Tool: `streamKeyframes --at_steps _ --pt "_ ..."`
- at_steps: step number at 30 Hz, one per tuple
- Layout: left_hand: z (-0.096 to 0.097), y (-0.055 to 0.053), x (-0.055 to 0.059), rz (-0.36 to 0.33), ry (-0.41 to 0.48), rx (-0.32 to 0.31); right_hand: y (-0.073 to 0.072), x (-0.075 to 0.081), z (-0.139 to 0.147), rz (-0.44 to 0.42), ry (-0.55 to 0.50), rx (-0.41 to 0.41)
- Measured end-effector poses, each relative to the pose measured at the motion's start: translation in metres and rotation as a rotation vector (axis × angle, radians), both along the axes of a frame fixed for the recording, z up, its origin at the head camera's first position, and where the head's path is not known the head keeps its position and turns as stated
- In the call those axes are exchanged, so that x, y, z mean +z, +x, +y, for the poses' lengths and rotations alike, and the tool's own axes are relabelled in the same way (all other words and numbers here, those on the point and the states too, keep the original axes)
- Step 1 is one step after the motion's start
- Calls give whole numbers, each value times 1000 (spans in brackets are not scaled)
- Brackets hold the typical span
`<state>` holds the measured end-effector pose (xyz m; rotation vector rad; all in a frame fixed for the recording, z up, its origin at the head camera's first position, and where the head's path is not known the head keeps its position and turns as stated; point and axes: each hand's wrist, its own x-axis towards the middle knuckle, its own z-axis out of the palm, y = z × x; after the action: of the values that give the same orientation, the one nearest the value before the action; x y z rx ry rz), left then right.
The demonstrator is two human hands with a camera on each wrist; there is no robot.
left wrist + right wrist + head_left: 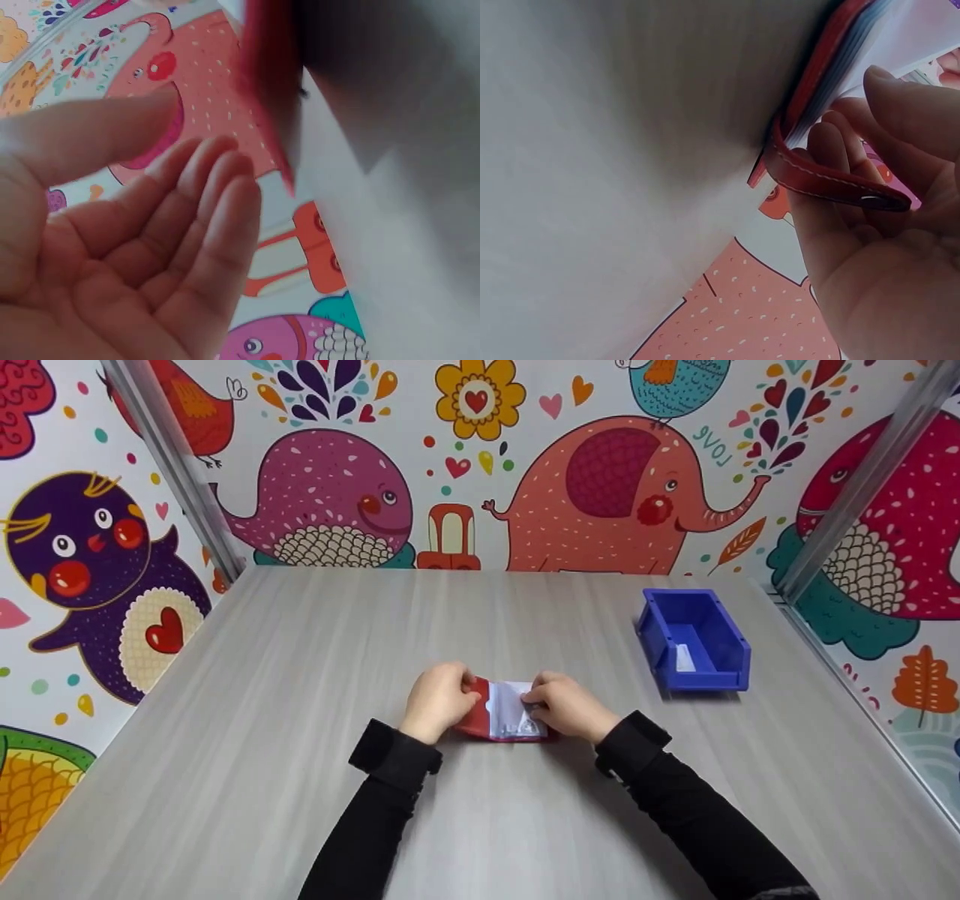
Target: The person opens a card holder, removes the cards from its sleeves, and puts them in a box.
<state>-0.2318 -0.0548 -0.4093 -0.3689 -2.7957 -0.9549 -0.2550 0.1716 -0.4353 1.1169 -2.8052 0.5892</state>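
Observation:
A red card holder [475,723] with a stitched strap [817,184] and snap lies open, showing clear plastic sleeves [507,712]. At its left cover is my left hand [442,699]; the left wrist view shows thumb and fingers apart, nothing between them, with the blurred red cover [266,90] beyond the fingertips. My right hand [568,705] pinches the sleeves at the right side between thumb and fingers. In the right wrist view the strap crosses in front of those fingers, and the stacked sleeve edges show beside the red cover.
A blue plastic bin [694,641] with a white label inside stands at the back right of the light wood-grain table [315,637]. Walls with cartoon animals [600,495] close off the back and both sides, with metal posts [169,457] at the corners.

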Motion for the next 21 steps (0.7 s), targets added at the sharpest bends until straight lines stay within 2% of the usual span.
streamKeyframes --at_steps 5,8,14,21 --pt "6 5 -1 7 11 -136 -1 -1 0 16 -18 12" --pt "10 6 -3 13 -3 -184 -1 -2 1 21 -23 16" --pt "15 7 -6 10 -52 -216 -1 -2 0 30 -27 24" --pt "21 10 -9 37 -49 -249 -2 -3 2 45 -38 44"
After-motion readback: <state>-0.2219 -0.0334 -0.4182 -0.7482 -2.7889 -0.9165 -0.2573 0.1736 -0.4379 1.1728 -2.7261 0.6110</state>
